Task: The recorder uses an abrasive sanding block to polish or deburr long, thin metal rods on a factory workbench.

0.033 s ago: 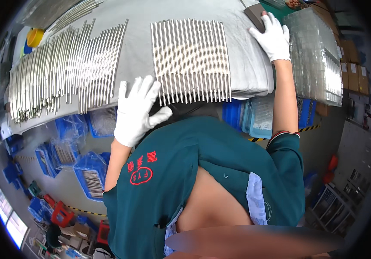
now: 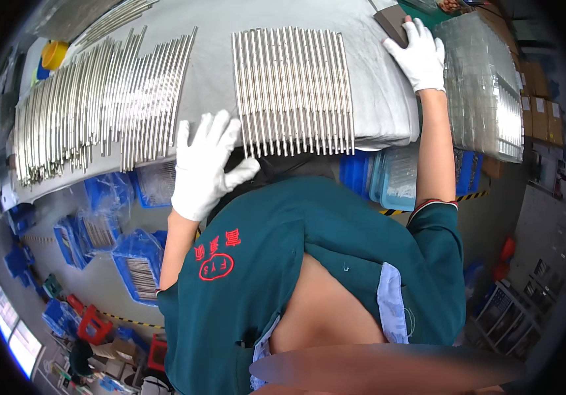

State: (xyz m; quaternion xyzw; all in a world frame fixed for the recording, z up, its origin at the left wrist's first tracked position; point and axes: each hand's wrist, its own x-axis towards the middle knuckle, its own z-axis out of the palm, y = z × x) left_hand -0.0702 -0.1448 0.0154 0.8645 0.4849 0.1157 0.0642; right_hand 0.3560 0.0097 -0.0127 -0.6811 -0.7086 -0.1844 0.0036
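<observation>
Near edge: white-gloved left hand (image 2: 204, 164) released, fingers spread, just beside a central row of slim silver metal rods (image 2: 294, 92), laid parallel on the grey cloth-covered desk (image 2: 212, 72). More rods (image 2: 102, 102) left, ends uneven. Far right: white-gloved right hand (image 2: 423, 60) at a dark brown rectangular block (image 2: 390, 24); cannot tell whether gripping.

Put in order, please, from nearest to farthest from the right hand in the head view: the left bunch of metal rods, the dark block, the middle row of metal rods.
From the right hand:
1. Dark block: right by its fingers.
2. Middle row of metal rods: to its left.
3. Left bunch of metal rods: farther left.
</observation>
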